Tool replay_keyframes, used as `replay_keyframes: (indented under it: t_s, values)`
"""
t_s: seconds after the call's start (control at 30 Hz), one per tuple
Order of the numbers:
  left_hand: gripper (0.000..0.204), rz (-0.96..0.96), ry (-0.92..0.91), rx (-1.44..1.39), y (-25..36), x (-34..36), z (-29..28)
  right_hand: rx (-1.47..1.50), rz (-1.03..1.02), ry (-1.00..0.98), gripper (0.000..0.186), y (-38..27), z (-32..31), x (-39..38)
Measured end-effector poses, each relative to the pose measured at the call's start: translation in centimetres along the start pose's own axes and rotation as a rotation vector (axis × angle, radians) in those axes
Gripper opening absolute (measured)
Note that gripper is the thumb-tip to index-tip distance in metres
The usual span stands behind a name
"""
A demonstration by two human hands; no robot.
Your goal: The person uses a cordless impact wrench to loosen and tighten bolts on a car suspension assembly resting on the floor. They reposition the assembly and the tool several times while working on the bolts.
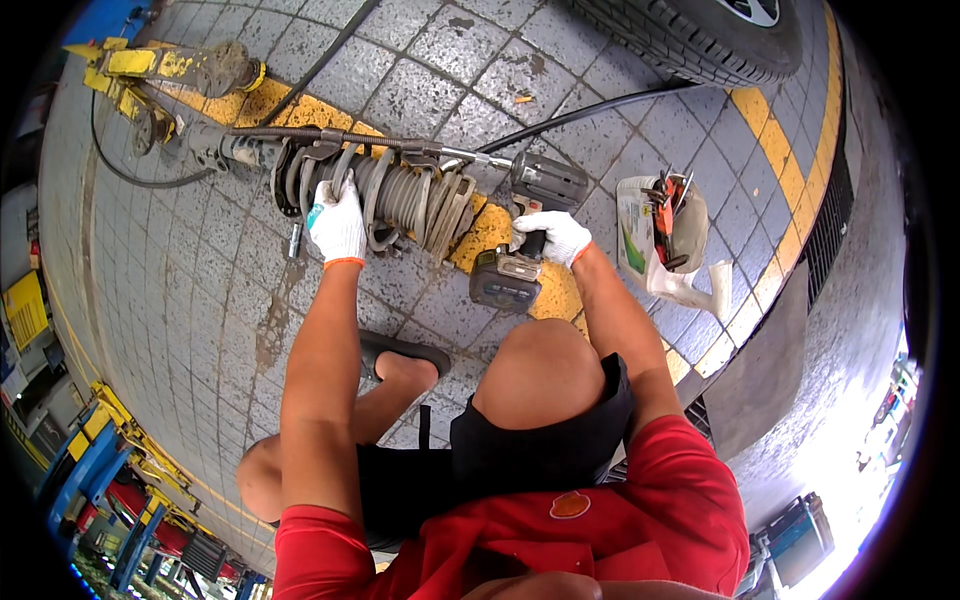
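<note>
A car strut with a thick coil spring lies on the tiled floor before me. Along its far side runs a threaded spring compressor, its hooks set over the coils. My left hand, in a white glove with an orange cuff, is closed around a spring coil. In its matching glove, my right hand grips the handle of a cordless impact wrench. The wrench's shaft and socket point left and line up with the compressor's threaded rod. Its battery hangs toward my knee.
A cut-open white plastic jug holding tools stands to the right. At the far right is a car tyre. Black hoses cross the floor. A yellow lift arm lies far left, and a small metal socket rests near my left hand.
</note>
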State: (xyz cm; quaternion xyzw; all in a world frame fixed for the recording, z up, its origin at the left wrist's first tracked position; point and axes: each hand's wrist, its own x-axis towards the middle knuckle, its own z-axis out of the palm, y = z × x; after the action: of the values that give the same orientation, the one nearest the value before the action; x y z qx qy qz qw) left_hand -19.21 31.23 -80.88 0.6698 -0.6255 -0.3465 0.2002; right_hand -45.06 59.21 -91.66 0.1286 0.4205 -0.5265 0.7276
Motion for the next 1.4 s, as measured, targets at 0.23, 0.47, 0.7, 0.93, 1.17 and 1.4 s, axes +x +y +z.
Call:
replay_keyframes:
  t_s: [0.23, 0.47, 0.7, 0.93, 1.17, 1.4]
  values:
    - [0.034, 0.004, -0.044, -0.04, -0.8, 0.7, -0.5, 0.003, 0.031, 0.015, 0.012, 0.1, 0.6, 0.3]
    - [0.034, -0.006, -0.026, 0.058, -0.6, 0.4, -0.4, 0.036, 0.029, 0.005, 0.011, 0.3, 0.2, 0.4]
    - [0.045, -0.019, -0.05, 0.042, -1.0, 1.2, -0.2, 0.032, 0.033, -0.019, 0.012, 0.1, 1.1, 0.0]
    - [0.045, -0.027, -0.069, 0.013, 0.3, 1.1, 0.6, 0.175, 0.027, -0.078, 0.012, 0.3, -1.1, -0.9]
    - [0.035, 0.018, -0.006, 0.148, 2.3, -0.3, -0.6, -0.174, -0.015, 0.34, 0.039, 2.1, 0.5, -7.3]
    - [0.048, 0.073, -0.019, 0.464, 4.2, 1.1, -0.1, -1.197, 0.134, 0.028, 0.066, -0.3, 5.1, -8.5]
